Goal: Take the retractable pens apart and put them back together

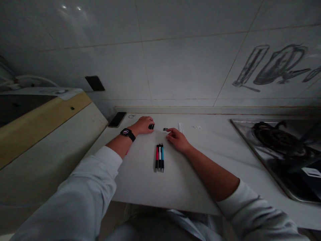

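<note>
My left hand (143, 125), with a black watch (127, 133) on its wrist, curls its fingers around small dark cylindrical pieces (151, 126) at the counter's middle. They look like pen parts, too small to name surely. Across from it, my right hand (177, 139) rests low over the counter, thumb and index finger apart. Its index fingertip is at a little group of black pieces (165, 129); I cannot tell whether it touches them. Nearer to me, several pens lie side by side, among them a red pen (157, 157), a white pen (159, 155) and a blue pen (162, 157).
Thin white sticks (180, 128) lie beyond my right hand, with tiny whitish bits (197, 127) farther right. A phone (117, 119) is at the back left beside a large box-like panel (75, 134). At right sits a gas stove (265, 160); a tiled wall (180, 67) closes the back.
</note>
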`<state>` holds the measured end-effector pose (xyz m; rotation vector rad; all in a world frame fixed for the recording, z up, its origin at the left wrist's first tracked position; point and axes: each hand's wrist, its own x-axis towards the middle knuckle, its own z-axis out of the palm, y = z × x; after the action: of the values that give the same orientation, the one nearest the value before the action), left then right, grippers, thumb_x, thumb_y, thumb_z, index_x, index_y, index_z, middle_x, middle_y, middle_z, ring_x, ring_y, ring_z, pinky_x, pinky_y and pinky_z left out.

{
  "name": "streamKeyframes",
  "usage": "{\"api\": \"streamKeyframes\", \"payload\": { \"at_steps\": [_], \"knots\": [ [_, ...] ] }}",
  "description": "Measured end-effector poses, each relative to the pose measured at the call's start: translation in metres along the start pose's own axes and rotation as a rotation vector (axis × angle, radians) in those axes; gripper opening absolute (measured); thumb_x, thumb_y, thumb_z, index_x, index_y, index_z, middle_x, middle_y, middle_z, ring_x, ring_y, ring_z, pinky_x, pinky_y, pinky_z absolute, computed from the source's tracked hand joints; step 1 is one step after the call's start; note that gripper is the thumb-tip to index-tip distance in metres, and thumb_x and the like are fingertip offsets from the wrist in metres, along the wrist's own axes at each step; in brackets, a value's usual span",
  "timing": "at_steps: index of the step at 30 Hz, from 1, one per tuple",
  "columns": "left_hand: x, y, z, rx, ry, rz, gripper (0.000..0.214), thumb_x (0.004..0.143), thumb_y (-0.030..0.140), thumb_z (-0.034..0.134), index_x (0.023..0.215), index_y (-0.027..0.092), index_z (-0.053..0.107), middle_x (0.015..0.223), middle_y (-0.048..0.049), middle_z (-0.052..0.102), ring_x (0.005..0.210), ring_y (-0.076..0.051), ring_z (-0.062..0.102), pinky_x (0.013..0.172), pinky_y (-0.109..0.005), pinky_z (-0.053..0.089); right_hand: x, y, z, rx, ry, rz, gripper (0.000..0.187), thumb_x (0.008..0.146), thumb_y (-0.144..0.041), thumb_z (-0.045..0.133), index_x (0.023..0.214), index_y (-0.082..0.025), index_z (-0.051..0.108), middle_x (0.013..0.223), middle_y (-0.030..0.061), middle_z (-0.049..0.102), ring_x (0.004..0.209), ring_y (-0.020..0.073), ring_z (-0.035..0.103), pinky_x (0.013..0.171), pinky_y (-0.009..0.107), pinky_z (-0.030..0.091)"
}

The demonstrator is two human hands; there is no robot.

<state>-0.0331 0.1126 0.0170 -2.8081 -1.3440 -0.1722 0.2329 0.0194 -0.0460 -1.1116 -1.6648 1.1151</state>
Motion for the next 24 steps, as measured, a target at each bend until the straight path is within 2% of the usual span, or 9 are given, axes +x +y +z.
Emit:
{"api": "streamKeyframes", "payload": {
  "at_steps": [5,9,15,24],
  "knots": [
    [0.0003,0.0008,-0.0005,0.022,-0.042,-0.041,0.043,0.075,0.042,0.071,0.115,0.026,0.077,0.128,-0.0096,0.067,0.118,-0.031,0.063,0.109,-0.044,0.043,-0.0003,-0.0018,-0.0010,-0.051,0.006,0.001,0.035,0.088,-0.039,0.059,0.120,-0.024,0.058,0.082,-0.0018,0.067,0.071,0.0144,0.061,0.071,0.029,0.050],
    [0.0002,0.0000,-0.0033,0.015,-0.064,-0.054,0.046,0.076,0.042,0.070,0.118,0.026,0.076,0.128,-0.0092,0.068,0.118,-0.029,0.063,0.108,-0.042,0.043,-0.0015,-0.0036,-0.0012,-0.080,0.015,0.004,0.033,0.089,-0.036,0.059,0.120,-0.025,0.059,0.084,-0.0005,0.069,0.073,0.0151,0.062,0.073,0.030,0.050],
    [-0.0001,-0.0032,-0.0039,-0.018,-0.079,-0.003,0.047,0.078,0.038,0.067,0.123,0.027,0.073,0.123,-0.0080,0.071,0.113,-0.026,0.066,0.102,-0.036,0.048,-0.0024,-0.0037,-0.0008,-0.091,0.011,0.003,0.033,0.089,-0.038,0.059,0.120,-0.025,0.060,0.084,-0.0005,0.069,0.073,0.0153,0.061,0.073,0.030,0.050],
    [-0.0006,-0.0086,-0.0001,-0.018,-0.075,0.026,0.044,0.081,0.039,0.066,0.121,0.023,0.074,0.119,-0.0093,0.073,0.111,-0.026,0.068,0.101,-0.035,0.049,-0.0015,-0.0045,-0.0031,-0.090,-0.023,0.003,0.033,0.089,-0.039,0.059,0.117,-0.023,0.060,0.082,-0.0012,0.066,0.071,0.0147,0.059,0.069,0.028,0.047]
  ]
}}
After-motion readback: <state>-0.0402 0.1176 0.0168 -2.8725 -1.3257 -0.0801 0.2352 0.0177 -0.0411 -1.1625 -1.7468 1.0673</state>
